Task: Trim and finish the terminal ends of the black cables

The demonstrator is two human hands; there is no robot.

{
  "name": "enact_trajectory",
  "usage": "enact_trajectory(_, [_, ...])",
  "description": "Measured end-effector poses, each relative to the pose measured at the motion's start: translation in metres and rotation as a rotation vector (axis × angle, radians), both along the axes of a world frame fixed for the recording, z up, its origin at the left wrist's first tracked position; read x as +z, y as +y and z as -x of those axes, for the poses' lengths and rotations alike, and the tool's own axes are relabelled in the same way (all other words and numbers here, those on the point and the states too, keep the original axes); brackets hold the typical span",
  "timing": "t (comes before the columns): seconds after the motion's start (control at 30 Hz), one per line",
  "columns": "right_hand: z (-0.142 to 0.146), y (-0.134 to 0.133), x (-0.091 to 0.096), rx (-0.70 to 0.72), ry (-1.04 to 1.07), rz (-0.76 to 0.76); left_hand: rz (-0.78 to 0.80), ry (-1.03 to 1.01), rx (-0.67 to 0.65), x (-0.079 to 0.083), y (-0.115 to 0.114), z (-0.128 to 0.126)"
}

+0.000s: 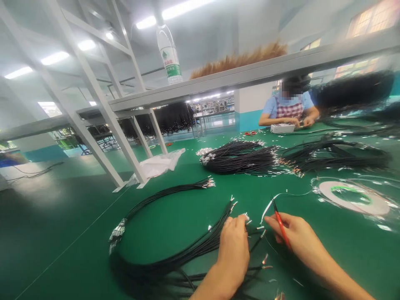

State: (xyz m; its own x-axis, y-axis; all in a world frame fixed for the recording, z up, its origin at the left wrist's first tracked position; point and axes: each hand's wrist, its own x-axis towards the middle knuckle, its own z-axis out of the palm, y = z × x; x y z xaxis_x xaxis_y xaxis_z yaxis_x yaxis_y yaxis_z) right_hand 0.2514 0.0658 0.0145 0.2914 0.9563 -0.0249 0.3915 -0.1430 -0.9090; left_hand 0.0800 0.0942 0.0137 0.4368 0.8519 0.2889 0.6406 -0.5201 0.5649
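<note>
My left hand [233,248] rests on a bundle of thin black wires [175,260] with metal tips, its fingers pinched together on the wire ends near the middle of the green table [78,216]. My right hand [295,237] is closed round a red-handled tool [279,221] whose dark tip points up and left, close to a thin white wire [268,204]. A second curved bundle of black wires [168,191] lies further out to the left. The two hands are a few centimetres apart.
A large heap of black wires [243,158] lies mid-table, more [331,156] to its right. A clear reel of tape [353,196] sits at right. A white plastic bag [159,164] lies by the white frame legs [103,112]. A bottle [168,54] stands on the shelf. Another person [289,110] works opposite.
</note>
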Motion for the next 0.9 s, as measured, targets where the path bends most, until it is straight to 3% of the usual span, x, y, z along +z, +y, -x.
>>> enact_trajectory(0.27, [0.008, -0.012, 0.016, 0.111, 0.295, -0.079, 0.011, -0.309, -0.026, 0.020, -0.013, -0.001])
enact_trajectory(0.47, [0.010, -0.015, 0.015, 0.119, 0.350, -0.120, -0.061, -0.251, -0.038, 0.019, -0.021, -0.002])
enact_trajectory(0.7, [0.017, -0.020, 0.014, 0.109, 0.287, -0.200, 0.389, -0.426, -0.064, 0.025, -0.024, 0.001])
enact_trajectory(0.9, [0.023, -0.027, 0.026, 0.082, 0.309, -0.180, 0.478, -0.474, -0.126, 0.030, -0.023, 0.004])
